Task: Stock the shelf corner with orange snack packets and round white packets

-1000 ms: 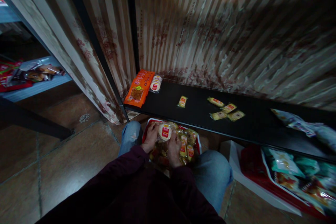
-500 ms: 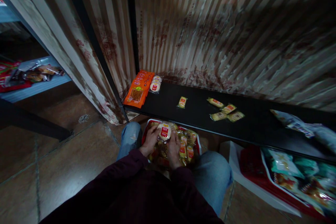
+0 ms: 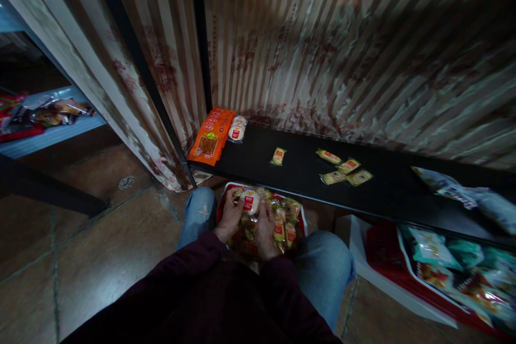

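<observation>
1. White and round, a clear-wrapped packet (image 3: pixel 250 202) with a red label is in the lower middle of the frame, between the left hand (image 3: pixel 230 216) and the right hand (image 3: pixel 265 227).
2. Its face is turned up; from the hands it lies toward the upper edge, at the fingers. Neither hand is nearer, as both touch it. Its long axis cannot be told.
3. Left fingers curl on its left edge, right fingers on its right, pinching it between them; the undersides are hidden.
4. Below it is a red tray with a white rim (image 3: pixel 304 222), full of wrapped yellow snacks (image 3: pixel 279 229). Whether the packet touches them is unclear.
5. Just above the tray runs a black shelf (image 3: pixel 298 171), with an orange bag (image 3: pixel 209 137) at its left end.
6. Lower right, a red bin (image 3: pixel 385 252) holds green packets (image 3: pixel 431 250) among other wrapped goods.
</observation>
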The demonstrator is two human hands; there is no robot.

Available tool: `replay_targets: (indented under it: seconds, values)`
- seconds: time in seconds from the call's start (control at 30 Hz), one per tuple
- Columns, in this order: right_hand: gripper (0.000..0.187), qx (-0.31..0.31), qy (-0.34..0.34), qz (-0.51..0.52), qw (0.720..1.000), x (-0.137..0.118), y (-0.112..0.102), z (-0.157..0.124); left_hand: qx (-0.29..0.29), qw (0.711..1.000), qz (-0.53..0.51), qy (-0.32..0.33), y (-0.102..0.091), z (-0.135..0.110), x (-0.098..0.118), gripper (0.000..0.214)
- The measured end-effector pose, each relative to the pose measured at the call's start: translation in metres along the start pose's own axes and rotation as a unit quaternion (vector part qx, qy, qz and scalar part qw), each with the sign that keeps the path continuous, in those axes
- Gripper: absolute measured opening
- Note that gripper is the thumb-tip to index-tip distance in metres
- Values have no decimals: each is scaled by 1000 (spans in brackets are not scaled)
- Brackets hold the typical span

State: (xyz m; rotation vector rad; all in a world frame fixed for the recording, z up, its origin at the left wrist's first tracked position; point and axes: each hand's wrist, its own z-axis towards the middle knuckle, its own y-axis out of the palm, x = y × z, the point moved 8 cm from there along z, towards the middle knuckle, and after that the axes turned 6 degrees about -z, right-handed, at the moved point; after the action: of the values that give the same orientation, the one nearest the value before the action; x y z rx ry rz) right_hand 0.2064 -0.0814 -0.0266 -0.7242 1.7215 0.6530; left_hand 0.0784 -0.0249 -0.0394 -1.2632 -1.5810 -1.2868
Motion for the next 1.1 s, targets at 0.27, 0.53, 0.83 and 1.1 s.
replay_targets:
  seconds: [0.27,0.53,0.83,1.1]
  values:
    - [45,14,-44,-105,993,-16,5,-12,-32,999,13,4,4,-2,-8,19]
    - [47,-2,-125,-161,979,-14,11,-12,-39,997,-48,-56,7,-6,-10,30]
    - [33,-7,-227,-212,950,-22,15,-16,-23,984,-148,-95,7,-10,-6,39]
    - [36,14,-181,-180,967,-9,4,-6,34,960,-247,-126,2,-2,-23,45]
